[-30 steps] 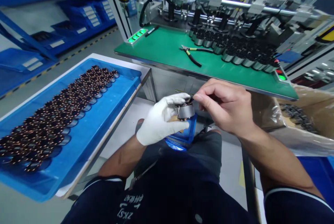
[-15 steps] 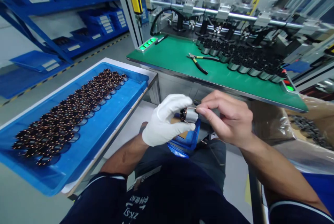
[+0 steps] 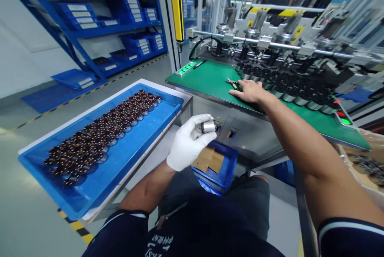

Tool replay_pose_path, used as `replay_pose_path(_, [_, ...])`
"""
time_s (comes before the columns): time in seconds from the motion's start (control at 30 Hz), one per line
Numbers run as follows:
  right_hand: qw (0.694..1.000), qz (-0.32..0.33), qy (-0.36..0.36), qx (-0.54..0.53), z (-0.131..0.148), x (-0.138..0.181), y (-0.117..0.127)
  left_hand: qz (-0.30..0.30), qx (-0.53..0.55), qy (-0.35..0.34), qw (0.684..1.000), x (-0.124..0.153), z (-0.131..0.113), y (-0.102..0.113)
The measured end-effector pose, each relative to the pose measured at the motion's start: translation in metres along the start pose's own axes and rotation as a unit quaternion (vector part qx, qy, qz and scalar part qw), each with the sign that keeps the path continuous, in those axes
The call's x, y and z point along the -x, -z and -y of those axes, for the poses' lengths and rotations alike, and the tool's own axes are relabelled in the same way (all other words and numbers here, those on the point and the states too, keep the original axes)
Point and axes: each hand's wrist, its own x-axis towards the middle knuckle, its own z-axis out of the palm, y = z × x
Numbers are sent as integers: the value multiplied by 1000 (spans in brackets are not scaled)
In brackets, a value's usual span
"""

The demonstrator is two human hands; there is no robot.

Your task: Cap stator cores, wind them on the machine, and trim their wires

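In my gloved left hand (image 3: 190,139) I hold a motor stator (image 3: 209,126), a silver cylinder with dark ends, between thumb and fingers above my lap. My bare right hand (image 3: 249,90) is stretched out over the green mat (image 3: 207,77). Its thumb and fingers are apart around the handles of the cutting pliers (image 3: 234,84). The pliers' jaws point left, and most of the handles are hidden under the hand. Right of that hand, rows of silver stators with black tops (image 3: 289,95) stand on the mat.
At left, a blue tray (image 3: 132,139) holds many stators with copper wire ends. A machine with a metal rail (image 3: 249,40) stands behind the mat. Below my left hand is a blue bin (image 3: 229,165) with cardboard. Blue shelving (image 3: 99,29) stands far left.
My right hand has left the stator and moved forward and up to the pliers on the mat. My left hand still holds the stator. The view has shifted.
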Motion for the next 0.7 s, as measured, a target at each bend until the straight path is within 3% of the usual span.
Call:
replay_pose_path(0.1, [999, 22, 17, 19, -5, 23, 6, 2, 42, 73, 996, -2, 2, 5])
replay_pose_path(0.17, [998, 18, 52, 36, -9, 46, 10, 30, 86, 82, 992, -2, 5, 6])
replay_pose_path(0.3, [986, -84, 130, 53, -4, 115, 3, 34, 136, 66, 988, 4, 9, 0])
replay_pose_path(0.4, [967, -166, 167, -94, 17, 177, -20, -7, 114, 22, 993, 7, 6, -10])
replay_pose_path(0.53, [917, -158, 148, -334, 58, 242, -49, -22, 66, -35, 997, 8, 2, -20])
replay_pose_path(0.7, [863, -129, 149, -466, 85, 260, -48, -7, 25, -101, 995, 10, -1, -30])
